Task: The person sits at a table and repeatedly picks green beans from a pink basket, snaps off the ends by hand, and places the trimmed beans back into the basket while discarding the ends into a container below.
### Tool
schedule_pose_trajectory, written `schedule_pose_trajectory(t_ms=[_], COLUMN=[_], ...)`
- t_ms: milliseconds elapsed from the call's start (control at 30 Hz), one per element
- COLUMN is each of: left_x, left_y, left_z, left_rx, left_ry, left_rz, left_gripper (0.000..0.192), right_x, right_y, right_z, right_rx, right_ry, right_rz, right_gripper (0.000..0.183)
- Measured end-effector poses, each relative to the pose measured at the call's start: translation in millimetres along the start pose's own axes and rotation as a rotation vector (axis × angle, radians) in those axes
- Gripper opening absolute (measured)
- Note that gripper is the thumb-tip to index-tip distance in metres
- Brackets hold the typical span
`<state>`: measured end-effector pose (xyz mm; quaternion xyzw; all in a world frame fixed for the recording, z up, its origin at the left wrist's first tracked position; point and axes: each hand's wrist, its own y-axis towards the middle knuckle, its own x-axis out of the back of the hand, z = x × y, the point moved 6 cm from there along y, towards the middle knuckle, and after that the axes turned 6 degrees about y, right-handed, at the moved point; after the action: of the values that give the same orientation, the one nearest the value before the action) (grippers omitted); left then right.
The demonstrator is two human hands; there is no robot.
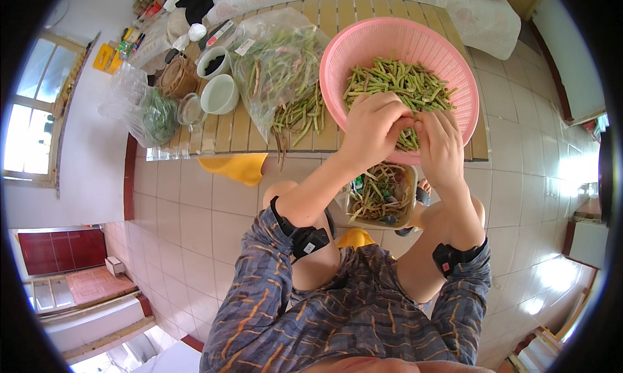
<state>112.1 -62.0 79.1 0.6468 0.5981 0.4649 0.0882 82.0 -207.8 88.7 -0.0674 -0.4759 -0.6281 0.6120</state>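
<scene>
My left hand (375, 127) and my right hand (442, 142) meet over the near side of a pink plastic colander basket (336, 66). Their fingertips pinch a green bean (415, 115), mostly hidden by the fingers. Snapped lengths of green beans (389, 78) cover the bottom of the basket. To its left, a clear plastic bag (277, 57) holds whole beans, and several long beans (304, 117) spill from its mouth. Below my wrists a waste bin (411, 202) holds bean trimmings (379, 190) and some wrappers.
The slatted wooden table (224, 134) also carries two pale bowls (220, 94), a glass mug (191, 111), a brown jar (177, 78) and a bag of leafy greens (158, 112). Yellow cloth or plastic (236, 167) shows under the table's front edge. My knees flank the bin on the tiled floor (194, 198).
</scene>
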Motion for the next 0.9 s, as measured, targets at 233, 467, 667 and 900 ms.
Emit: schedule_pose_trajectory(t_ms=[233, 467, 667, 900], left_x=[4, 4, 24, 84], left_y=[-2, -2, -14, -51], left_z=[-11, -4, -3, -12], left_rx=[-0.178, -0.088, -0.088, -0.182], left_ry=[0.091, 0.035, 0.016, -0.119], left_rz=[-0.049, -0.101, -0.086, -0.104], left_gripper=[0.017, 0.020, 0.011, 0.011], right_x=[0, 14, 6, -18], right_y=[-9, 7, 9, 15], right_z=[-49, -48, -28, 54], right_rx=[-0.543, -0.047, 0.029, 0.426], right_ry=[0.791, -0.080, 0.062, 0.130], right_rz=[0.096, -0.156, -0.233, -0.149], right_gripper=[0.020, 0.029, 0.029, 0.024])
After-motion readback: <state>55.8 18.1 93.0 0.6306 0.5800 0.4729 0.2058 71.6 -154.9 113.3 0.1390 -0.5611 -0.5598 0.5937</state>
